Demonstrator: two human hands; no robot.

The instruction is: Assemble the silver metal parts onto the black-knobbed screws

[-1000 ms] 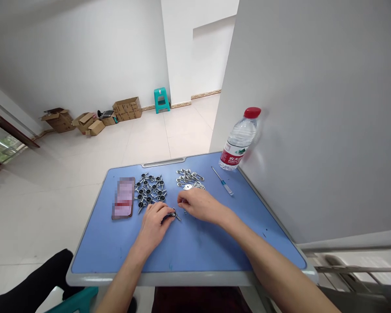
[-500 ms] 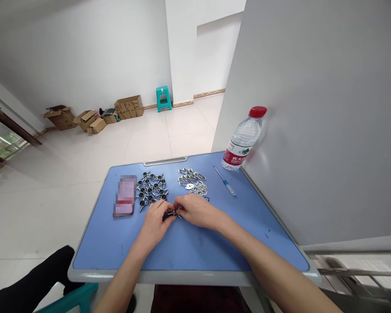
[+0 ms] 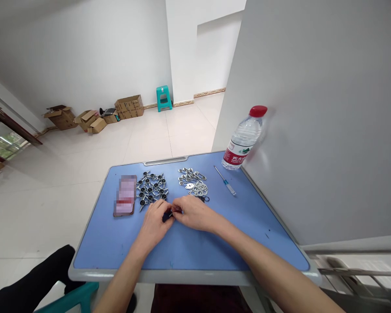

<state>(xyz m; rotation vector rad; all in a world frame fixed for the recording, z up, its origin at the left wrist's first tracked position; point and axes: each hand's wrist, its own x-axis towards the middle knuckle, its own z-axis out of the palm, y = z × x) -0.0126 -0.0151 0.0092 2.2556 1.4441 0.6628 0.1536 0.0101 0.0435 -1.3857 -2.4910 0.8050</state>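
My left hand (image 3: 156,219) is closed, thumb and fingers pinched on a small metal fitting (image 3: 171,214) with a dark part, mostly hidden by the fingers. From the other side my right hand (image 3: 190,211) pinches the same piece, its fingertips touching it. Just beyond my left hand lies a spread of metal fittings with round black centres (image 3: 150,190). Past my right hand are silver hooks (image 3: 190,175), flat silver plates (image 3: 200,188) with holes, and black rings (image 3: 206,198) partly covered by the hand.
A screwdriver (image 3: 226,181) with a clear and blue handle lies to the right on the blue table (image 3: 198,256). A red-capped water bottle (image 3: 243,141) stands by the grey partition (image 3: 329,130). At left is a phone (image 3: 126,195). Someone's black-clothed leg (image 3: 35,278) shows lower left.
My right hand has shifted slightly left, closer to my left hand, and its fingers cover more of the fitting. More of the black rings shows beyond it.
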